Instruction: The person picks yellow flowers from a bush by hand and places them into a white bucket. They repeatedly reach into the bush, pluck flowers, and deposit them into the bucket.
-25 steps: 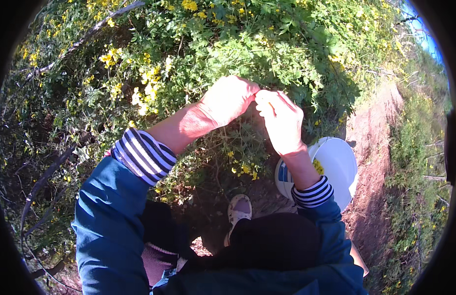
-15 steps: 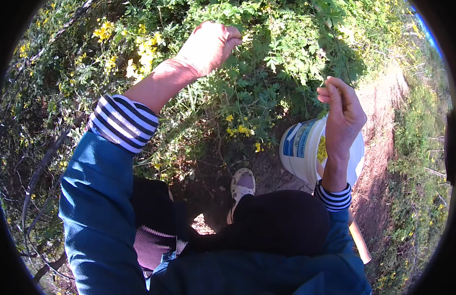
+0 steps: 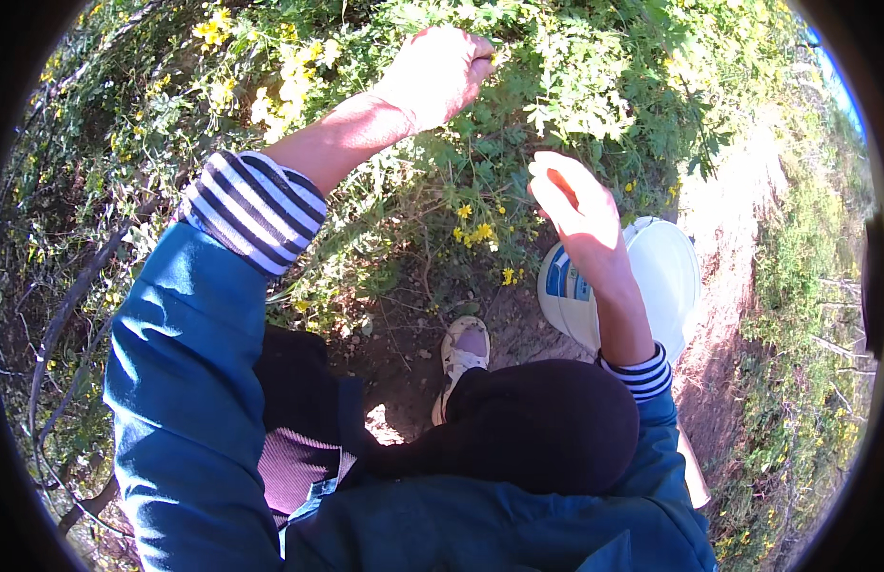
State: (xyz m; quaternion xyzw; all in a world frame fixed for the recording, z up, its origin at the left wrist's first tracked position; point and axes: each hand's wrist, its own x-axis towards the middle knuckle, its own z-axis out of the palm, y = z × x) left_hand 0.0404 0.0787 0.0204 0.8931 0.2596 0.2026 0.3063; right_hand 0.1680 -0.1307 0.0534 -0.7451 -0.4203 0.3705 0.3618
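My left hand (image 3: 437, 76) is closed among the plants near the top, a small yellow bit at its fingertips; what it grips is too small to make out. Lower and to the right, my right hand (image 3: 575, 214) has its fingers curled toward the thumb above a white bucket (image 3: 666, 286) with a blue label; whatever it holds, if anything, cannot be made out. Leafy green plants (image 3: 575, 105) surround both hands, with yellow flower clusters (image 3: 475, 229) below them and more (image 3: 294, 76) to the left.
Dry bare branches (image 3: 75, 296) line the left side. A reddish dirt path (image 3: 719, 362) runs along the right, with scrub beyond it. A pale wooden handle (image 3: 690, 472) shows beside my right sleeve. My shoe (image 3: 461, 357) stands on shaded soil below the plants.
My hands, close together at first, have parted. My left hand has risen farther up into the plants; my right went rightward, then came back somewhat left, in front of the bucket.
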